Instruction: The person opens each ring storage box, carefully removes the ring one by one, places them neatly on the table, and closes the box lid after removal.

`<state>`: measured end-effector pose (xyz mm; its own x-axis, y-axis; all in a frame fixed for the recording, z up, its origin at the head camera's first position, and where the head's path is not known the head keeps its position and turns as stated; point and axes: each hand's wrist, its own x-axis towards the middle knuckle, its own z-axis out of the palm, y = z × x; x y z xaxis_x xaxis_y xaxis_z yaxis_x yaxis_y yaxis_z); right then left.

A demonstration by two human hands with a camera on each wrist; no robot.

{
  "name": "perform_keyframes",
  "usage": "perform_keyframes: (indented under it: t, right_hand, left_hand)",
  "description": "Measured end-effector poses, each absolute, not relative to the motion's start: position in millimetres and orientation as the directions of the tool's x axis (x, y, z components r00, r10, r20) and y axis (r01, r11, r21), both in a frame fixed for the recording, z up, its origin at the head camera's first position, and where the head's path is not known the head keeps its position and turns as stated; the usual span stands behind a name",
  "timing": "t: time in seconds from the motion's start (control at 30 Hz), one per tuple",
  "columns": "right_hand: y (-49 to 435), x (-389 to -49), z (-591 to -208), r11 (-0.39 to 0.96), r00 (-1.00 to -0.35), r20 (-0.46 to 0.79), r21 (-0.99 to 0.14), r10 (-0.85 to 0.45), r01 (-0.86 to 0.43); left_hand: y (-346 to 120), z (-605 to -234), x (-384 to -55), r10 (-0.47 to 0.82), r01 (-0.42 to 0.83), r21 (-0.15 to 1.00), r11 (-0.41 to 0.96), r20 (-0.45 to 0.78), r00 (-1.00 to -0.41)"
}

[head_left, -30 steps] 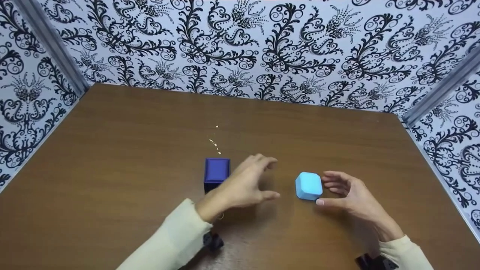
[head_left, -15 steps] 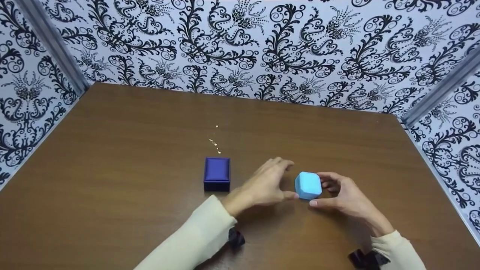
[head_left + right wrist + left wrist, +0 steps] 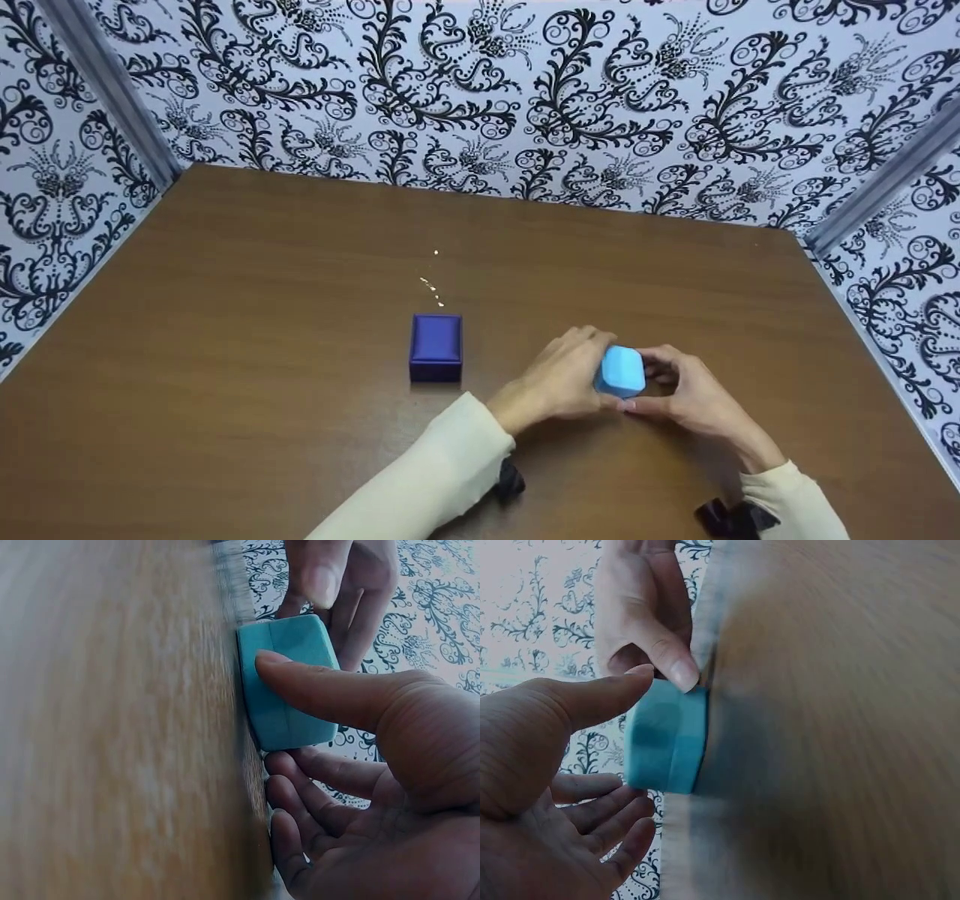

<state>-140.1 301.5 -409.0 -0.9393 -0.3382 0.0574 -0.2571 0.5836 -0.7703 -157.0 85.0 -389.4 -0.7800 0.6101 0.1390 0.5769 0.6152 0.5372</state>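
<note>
A small turquoise box (image 3: 623, 371) with rounded corners, shaped like a ring box, stands on the brown table (image 3: 262, 300), right of centre. My left hand (image 3: 562, 375) grips it from the left, thumb at its near side and fingers reaching to its far side. From the right, my right hand (image 3: 701, 397) holds it too; in the right wrist view that thumb lies across the near face of the turquoise box (image 3: 300, 716), fingers behind. Both thumb tips come close together in the head view. A seam runs around the box in both wrist views.
A dark blue box (image 3: 436, 345) with a cushioned top, like a jewellery case, stands left of my left hand. Small bright specks (image 3: 431, 286) show on the table behind it. Patterned black-and-white panels (image 3: 480, 97) border the table at the back and sides.
My left hand has moved right, past the blue box, onto the turquoise box. My right hand has come slightly left and closed in on it. The blue box stays put.
</note>
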Motion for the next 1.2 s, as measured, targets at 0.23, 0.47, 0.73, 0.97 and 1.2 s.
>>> perform_keyframes:
  t: [0.23, 0.47, 0.73, 0.97, 1.2]
  right_hand:
    - [300.5, -139.4, -409.8, 0.613, -0.948, 0.052, -0.751, -0.314, -0.244]
    - [298.9, -138.1, -409.1, 0.603, -0.939, 0.082, -0.747, -0.335, -0.281]
    - [299.3, -138.4, -410.1, 0.615, -0.931, 0.093, -0.728, -0.352, -0.305]
    - [297.9, -137.3, -409.0, 0.622, -0.935, 0.086, -0.726, -0.344, -0.295]
    - [296.7, -137.3, -408.8, 0.631, -0.94, 0.08, -0.721, -0.332, -0.285]
  left_hand:
    - [94.2, -395.4, -157.4, 0.588, 0.566, 0.51, 0.648, 0.138, -0.797]
    - [94.3, -393.5, -157.4, 0.603, 0.592, 0.471, 0.654, 0.147, -0.784]
    - [93.6, -392.4, -159.1, 0.638, 0.643, 0.407, 0.648, 0.17, -0.751]
    - [93.7, -391.9, -161.1, 0.657, 0.65, 0.409, 0.64, 0.147, -0.74]
    - [94.5, -391.5, -166.5, 0.652, 0.611, 0.479, 0.63, 0.101, -0.751]
